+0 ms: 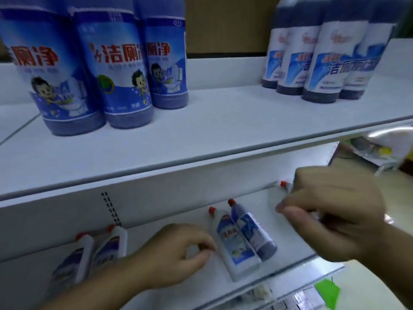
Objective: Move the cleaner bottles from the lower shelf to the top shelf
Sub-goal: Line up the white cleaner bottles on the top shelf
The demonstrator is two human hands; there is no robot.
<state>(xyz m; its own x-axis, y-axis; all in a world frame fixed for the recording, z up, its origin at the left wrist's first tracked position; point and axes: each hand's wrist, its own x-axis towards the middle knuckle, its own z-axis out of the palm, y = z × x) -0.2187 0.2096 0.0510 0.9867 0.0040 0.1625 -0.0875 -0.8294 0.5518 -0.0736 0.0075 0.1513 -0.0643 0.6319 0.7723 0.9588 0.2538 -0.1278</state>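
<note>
The right hand [335,211] is gripping a white, red-capped cleaner bottle [287,186] above the lower shelf [297,245], its fingers curling round the body so that little but the cap is showing. The left hand [176,253] is hovering beside a white bottle [234,245] and a purple bottle [254,233], its fingers loosely curling and holding nothing. Both are standing side by side, touching. Two more white bottles [96,249] are standing at the left. On the top shelf [201,135] three blue bottles [111,63] are standing left and dark purple bottles [317,57] right; their contents cannot be told.
</note>
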